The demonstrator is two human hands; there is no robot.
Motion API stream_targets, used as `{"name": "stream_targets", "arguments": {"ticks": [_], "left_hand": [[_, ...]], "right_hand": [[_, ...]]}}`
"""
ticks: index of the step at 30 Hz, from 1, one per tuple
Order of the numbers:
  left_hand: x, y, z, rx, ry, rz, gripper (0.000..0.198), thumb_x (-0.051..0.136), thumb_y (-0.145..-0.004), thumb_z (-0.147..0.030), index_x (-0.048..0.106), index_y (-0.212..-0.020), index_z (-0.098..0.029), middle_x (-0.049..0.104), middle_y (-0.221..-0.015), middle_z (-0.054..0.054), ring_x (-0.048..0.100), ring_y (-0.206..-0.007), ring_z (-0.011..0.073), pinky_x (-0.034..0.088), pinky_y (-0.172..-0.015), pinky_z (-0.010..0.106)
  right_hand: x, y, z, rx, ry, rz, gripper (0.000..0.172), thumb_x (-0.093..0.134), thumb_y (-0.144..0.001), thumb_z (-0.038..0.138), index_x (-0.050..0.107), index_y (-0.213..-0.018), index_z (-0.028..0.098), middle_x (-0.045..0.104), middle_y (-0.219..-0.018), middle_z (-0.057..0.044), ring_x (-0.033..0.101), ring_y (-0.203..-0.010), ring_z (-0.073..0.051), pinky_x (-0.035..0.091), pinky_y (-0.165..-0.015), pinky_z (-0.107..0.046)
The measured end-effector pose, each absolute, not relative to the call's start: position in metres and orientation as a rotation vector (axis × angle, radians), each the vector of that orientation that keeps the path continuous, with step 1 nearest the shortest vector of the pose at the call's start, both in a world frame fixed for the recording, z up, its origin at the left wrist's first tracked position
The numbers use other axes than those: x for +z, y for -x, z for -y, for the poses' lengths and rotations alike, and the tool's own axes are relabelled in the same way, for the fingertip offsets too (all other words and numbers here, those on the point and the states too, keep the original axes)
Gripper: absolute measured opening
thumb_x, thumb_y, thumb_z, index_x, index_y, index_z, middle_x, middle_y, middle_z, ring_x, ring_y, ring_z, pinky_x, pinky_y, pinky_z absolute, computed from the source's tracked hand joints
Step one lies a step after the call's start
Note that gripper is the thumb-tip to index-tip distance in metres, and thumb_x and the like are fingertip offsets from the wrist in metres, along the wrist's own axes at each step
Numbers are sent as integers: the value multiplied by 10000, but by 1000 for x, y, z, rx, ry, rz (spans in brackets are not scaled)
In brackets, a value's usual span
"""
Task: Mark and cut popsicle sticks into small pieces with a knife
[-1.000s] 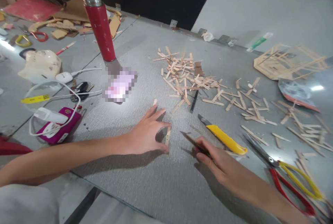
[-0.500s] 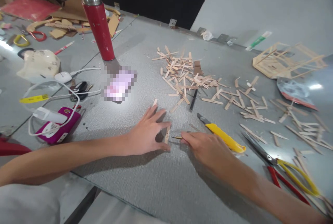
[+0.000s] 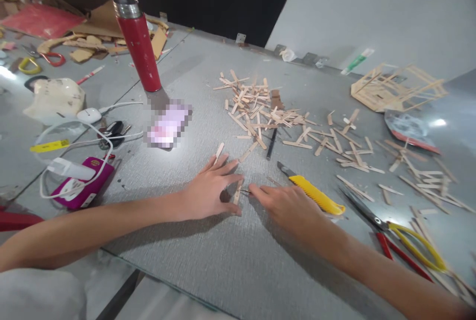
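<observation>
My left hand (image 3: 206, 192) rests on the grey table with thumb and forefinger at the two ends of a short wooden stick (image 3: 237, 194), holding it down. Its other fingers are spread beside another wooden piece (image 3: 219, 150). From the right, my right hand (image 3: 284, 207) pinches a thin pointed tool (image 3: 244, 190), whose tip reaches the stick between my left fingers. The tool's kind cannot be made out. Just beyond my right hand lies a yellow utility knife (image 3: 316, 195) with its blade out.
A heap of wooden sticks (image 3: 256, 107) spreads beyond my hands, with a black pen (image 3: 271, 143) beside it. Scissors (image 3: 386, 226) lie at right, below a stick frame (image 3: 397, 89). At left are a phone (image 3: 169, 124), red bottle (image 3: 140, 52) and purple power adapter (image 3: 84, 184).
My right hand has moved slightly left, bringing the tool closer in against the stick. My left hand keeps its hold. The whole view has shifted a little.
</observation>
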State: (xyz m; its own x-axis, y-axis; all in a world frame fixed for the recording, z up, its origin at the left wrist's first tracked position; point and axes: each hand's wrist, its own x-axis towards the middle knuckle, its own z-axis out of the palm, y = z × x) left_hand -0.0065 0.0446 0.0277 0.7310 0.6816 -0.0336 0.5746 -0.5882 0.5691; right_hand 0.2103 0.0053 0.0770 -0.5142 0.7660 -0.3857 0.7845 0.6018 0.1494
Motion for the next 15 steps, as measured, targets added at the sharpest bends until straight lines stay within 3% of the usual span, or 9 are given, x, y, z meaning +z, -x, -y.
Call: {"name": "stream_targets", "arguments": {"ticks": [8,15], "left_hand": [[32,8,-44,247,-2389,-949,779,793,-798,-614,588,-1436,-217,369,-1637,148,200,-1561,399,166,-1268,609],[28,6,-42,263,-2383,-961,816,768,-802,-647,567,-1457,-204,353,-1643,160,175,-1564,410,176,-1262,634]], "right_hand": [[71,-215,2,50,-1202,-2476,470,446,-787,-36,617,-1163,189,676,-735,-14,633,-567,-173,206,-506,-350],[81,-203,2,67,-1211,-2392,361,436,-841,-26,647,-1059,170,705,-726,-65,658,-573,-191,211,-495,-342]]}}
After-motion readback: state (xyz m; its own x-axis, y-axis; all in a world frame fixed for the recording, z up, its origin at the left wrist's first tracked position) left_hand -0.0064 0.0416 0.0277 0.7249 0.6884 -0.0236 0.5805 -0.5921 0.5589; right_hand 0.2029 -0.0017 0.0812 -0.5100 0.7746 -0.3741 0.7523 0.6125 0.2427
